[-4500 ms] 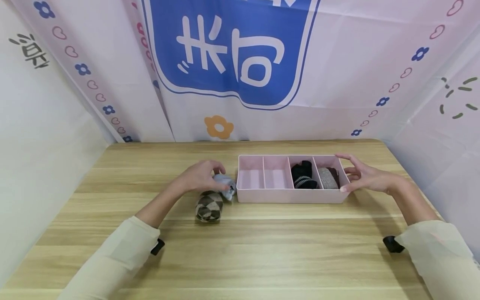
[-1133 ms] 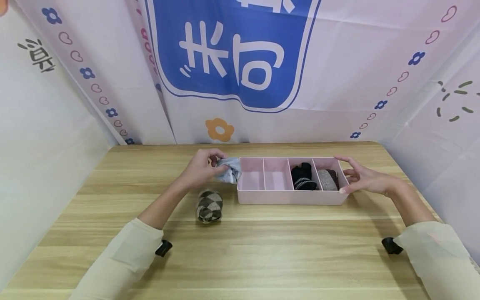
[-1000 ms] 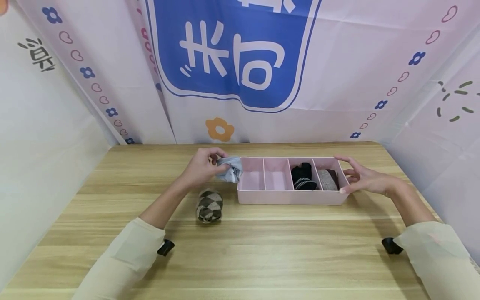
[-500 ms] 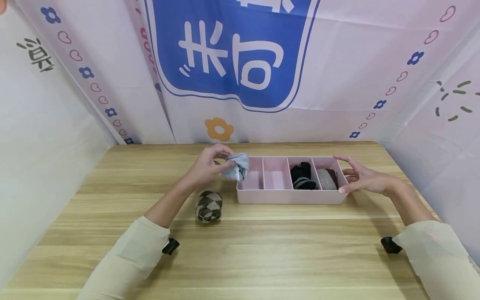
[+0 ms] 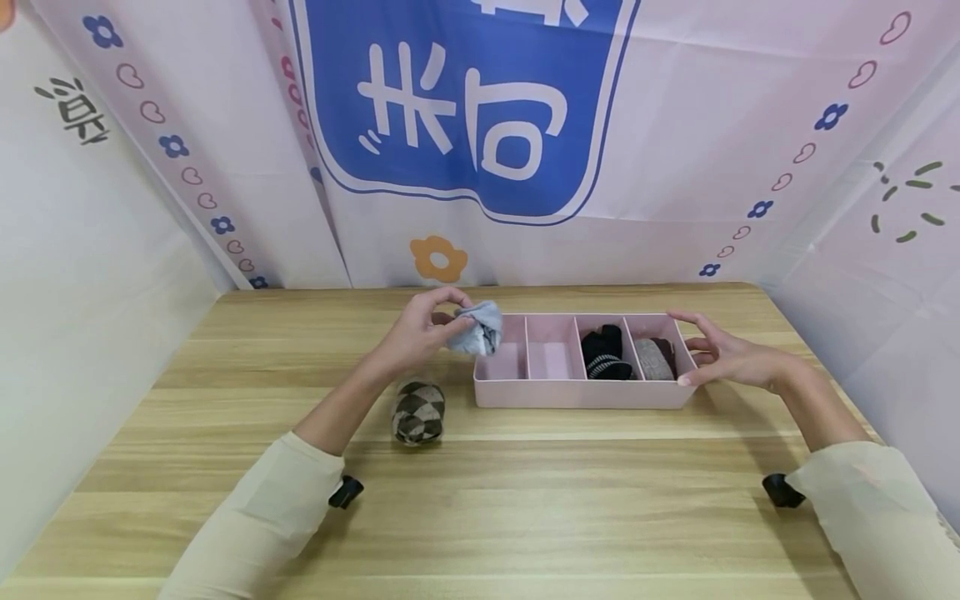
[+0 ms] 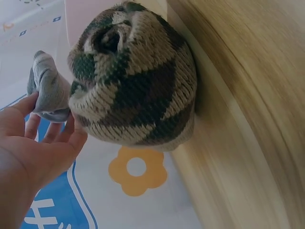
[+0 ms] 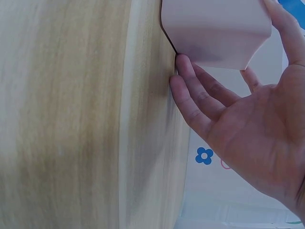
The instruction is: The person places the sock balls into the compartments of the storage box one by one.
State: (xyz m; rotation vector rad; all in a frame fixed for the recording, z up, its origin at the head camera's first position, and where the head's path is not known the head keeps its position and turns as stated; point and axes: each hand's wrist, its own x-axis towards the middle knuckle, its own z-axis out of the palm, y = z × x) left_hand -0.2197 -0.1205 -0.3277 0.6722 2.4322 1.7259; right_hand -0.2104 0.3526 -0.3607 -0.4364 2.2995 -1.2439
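Pale blue-grey is shown by the bundled sock [image 5: 483, 325], while the rolled sock [image 5: 418, 413] is patterned in diamonds — beige, brown and dark green. The compartment box [image 5: 585, 394] is coloured plain pale pink; in it, a black bundle [image 5: 602, 342] is marked with white stripes, and a grey bundle [image 5: 652, 358] is edged by dark brown. The wooden table [image 5: 540, 508] is streaked in light tan. The pale fabric backdrop [image 5: 712, 100] is printed with a blue panel [image 5: 465, 179], an orange flower [image 5: 422, 258] and pink-outlined hearts [image 5: 130, 76].
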